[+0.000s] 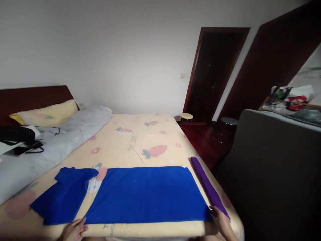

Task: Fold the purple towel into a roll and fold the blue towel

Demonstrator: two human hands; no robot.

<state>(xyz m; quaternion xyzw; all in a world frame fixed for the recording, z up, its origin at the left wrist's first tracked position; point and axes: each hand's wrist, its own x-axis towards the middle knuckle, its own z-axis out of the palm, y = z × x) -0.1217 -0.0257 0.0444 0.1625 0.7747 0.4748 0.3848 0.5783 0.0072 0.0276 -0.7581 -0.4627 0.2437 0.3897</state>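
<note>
A blue towel (147, 194) lies spread flat on the bed, a small white tag at its far right corner. My left hand (75, 230) pinches its near left corner between thumb and fingers. At the near right corner, my right hand (220, 219) grips the edge the same way. Just beside that hand lies a rolled purple towel (207, 184), running along the bed's right side. A second blue cloth (66, 194) lies rumpled to the left of the flat towel, apart from it.
The bed sheet (130, 144) has a carrot and flower print. A grey quilt (82, 130), a yellow pillow (50, 113) and a black bag (17, 134) are at the left. Past the right edge are a stool (186, 116) and a dark grey panel (276, 160).
</note>
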